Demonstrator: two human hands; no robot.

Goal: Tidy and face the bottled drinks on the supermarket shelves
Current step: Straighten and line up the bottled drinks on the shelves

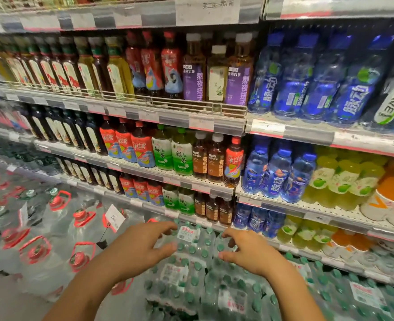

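Nearest the viewer, the left hand (142, 245) and right hand (249, 250) reach over a shrink-wrapped pack of water bottles (192, 246) stacked on the floor below the shelves. Both hands have loosely curled, spread fingers framing the pack's top; whether they actually touch the wrap cannot be told. To the left stand large water jugs (59, 200) with red handles. Beyond, the green tea bottles (172, 150) and blue drink bottles (274, 172) stand in even rows, labels mostly forward. One red-capped bottle (234, 162) sits apart from its kind, beside brown ones; this and the floor packs seem left to do.
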